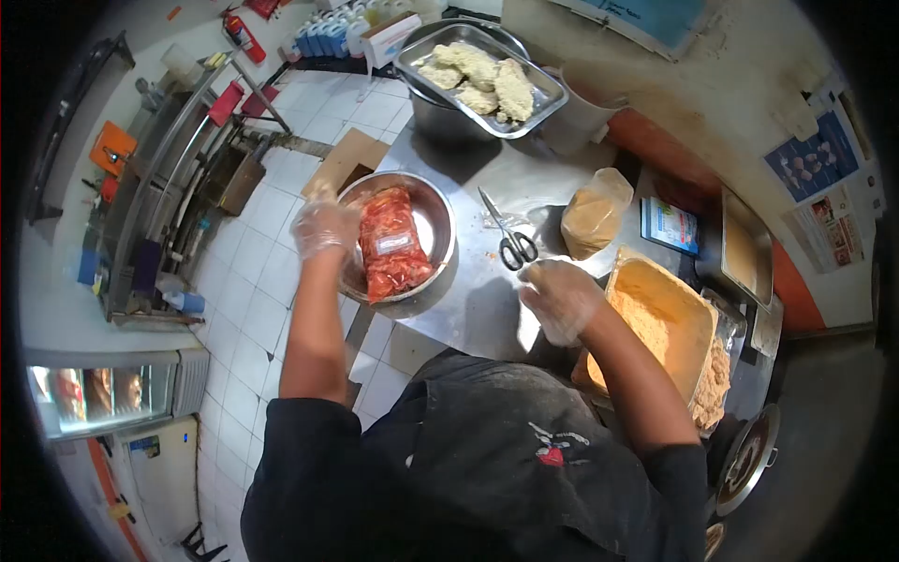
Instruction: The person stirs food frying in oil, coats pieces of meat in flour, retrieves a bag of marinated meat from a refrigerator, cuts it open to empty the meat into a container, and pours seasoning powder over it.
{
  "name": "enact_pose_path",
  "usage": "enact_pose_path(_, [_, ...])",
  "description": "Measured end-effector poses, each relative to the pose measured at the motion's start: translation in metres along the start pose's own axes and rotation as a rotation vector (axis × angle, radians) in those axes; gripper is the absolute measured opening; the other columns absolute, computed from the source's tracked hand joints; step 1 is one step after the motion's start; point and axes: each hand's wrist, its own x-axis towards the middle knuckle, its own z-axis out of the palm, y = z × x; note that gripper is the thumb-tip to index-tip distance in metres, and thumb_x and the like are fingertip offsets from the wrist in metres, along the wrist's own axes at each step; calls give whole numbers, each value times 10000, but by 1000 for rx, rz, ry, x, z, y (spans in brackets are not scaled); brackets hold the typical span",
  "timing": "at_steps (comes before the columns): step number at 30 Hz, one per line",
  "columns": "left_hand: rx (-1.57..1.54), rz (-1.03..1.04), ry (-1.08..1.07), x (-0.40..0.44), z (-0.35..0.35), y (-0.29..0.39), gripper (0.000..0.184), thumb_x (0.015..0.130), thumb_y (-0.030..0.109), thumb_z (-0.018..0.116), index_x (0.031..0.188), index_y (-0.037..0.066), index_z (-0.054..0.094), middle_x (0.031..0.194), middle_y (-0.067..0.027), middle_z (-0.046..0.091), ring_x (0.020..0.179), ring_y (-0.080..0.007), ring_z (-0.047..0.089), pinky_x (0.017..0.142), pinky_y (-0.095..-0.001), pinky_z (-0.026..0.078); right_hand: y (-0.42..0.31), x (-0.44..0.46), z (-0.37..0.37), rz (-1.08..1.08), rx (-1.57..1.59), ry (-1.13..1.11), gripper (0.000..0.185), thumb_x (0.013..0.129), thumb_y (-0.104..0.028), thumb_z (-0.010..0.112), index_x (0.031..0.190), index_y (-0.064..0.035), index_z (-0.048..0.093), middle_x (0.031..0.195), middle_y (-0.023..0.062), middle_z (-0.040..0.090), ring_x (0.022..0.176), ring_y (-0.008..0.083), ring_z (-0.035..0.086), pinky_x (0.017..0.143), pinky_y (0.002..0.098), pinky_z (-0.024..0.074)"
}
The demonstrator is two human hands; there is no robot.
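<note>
A plastic bag of red, sauced raw meat (pixel 390 242) with a pale label lies in a round metal bowl (pixel 446 245) at the table's left edge. My left hand (pixel 325 227), in a clear plastic glove, is closed on the bowl's left rim, its thumb side towards the bag; the fingertips are blurred. My right hand (pixel 565 300), gloved the same way, hovers with curled fingers just below the handles of black-handled scissors (pixel 510 239). Whether it holds anything is hidden. The scissors lie on the steel table, blades pointing away from me.
A steel tray of breaded pieces (pixel 479 80) rests on a big pot (pixel 440 122) at the back. To the right stand a bag of tan powder (pixel 596 214), a tub of orange flour (pixel 646 318) and a blue-framed scale (pixel 670 227). A fridge (pixel 103 393) is at left.
</note>
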Motion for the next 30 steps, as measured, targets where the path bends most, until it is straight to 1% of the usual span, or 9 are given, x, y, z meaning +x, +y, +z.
enact_pose_path(2, [-42, -163, -341, 18, 40, -65, 512, 912, 343, 623, 1309, 21, 648, 1242, -290, 678, 1182, -412, 663, 1000, -477, 531, 31, 67, 57, 209, -54, -232, 220, 973, -220, 586, 1091, -58, 678, 923, 160, 731, 910, 364, 737, 797, 460, 600])
enact_pose_path(5, [-62, -160, -345, -1, 71, -103, 442, 895, 301, 619, 1217, 9, 696, 1187, -291, 698, 1119, -429, 687, 966, -490, 551, 62, 116, 103, 360, -157, -188, 259, 996, -224, 560, 1175, -71, 668, 1023, 151, 754, 995, 327, 758, 825, 436, 625])
enact_pose_path(8, [-91, -153, -422, -33, 61, -96, 664, 913, 275, 547, 1543, 98, 434, 1219, -321, 666, 1137, -454, 662, 985, -522, 533, 53, 118, 100, 425, -257, -167, 337, 988, -227, 583, 1278, -61, 617, 1145, 163, 743, 1062, 305, 748, 854, 442, 621])
enact_pose_path(11, [-219, -186, -468, -75, 42, -75, 721, 893, 236, 568, 1577, 97, 388, 1256, -328, 645, 1148, -456, 656, 1003, -508, 528, 49, 119, 94, 474, -219, -248, 482, 965, -245, 613, 1387, -29, 526, 1283, 183, 704, 1137, 313, 722, 895, 438, 609])
enact_pose_path(14, [-262, -99, -302, -108, 79, -76, 443, 872, 268, 661, 1232, 15, 704, 1163, -288, 709, 1111, -441, 685, 976, -481, 549, 57, 118, 101, 503, -259, -288, 539, 940, -228, 615, 1424, -9, 521, 1270, 211, 705, 1169, 319, 708, 946, 397, 587])
enact_pose_path(18, [-202, 272, 110, -132, 56, -33, 387, 820, 270, 730, 1150, 69, 750, 1093, -181, 740, 1045, -373, 688, 935, -491, 536, 84, 113, 101, 417, -123, -308, 302, 878, -237, 696, 1107, -47, 749, 1190, 206, 729, 1110, 293, 728, 949, 411, 560])
enact_pose_path(22, [43, 593, 16, -101, 42, 16, 150, 862, 252, 690, 957, 143, 731, 998, -63, 720, 970, -286, 669, 823, -453, 481, 105, 85, 82, 126, -215, -404, 258, 877, -262, 670, 972, -57, 795, 1202, 200, 724, 1074, 333, 722, 949, 435, 549])
enact_pose_path(26, [360, 651, 5, -66, 87, 44, 141, 865, 179, 655, 913, 178, 787, 902, -43, 733, 1041, -215, 657, 879, -423, 462, 44, 49, 30, 625, 223, -13, 306, 857, -211, 673, 1133, -80, 682, 1075, 239, 727, 1005, 391, 712, 902, 472, 544])
enact_pose_path(30, [474, 742, -89, -65, 93, 56, 135, 880, 178, 660, 910, 164, 791, 943, -67, 750, 984, -227, 688, 856, -418, 476, 19, 15, 21, 450, 479, 110, 325, 821, -100, 680, 1141, -69, 632, 848, 141, 679, 776, 280, 669, 743, 381, 535])
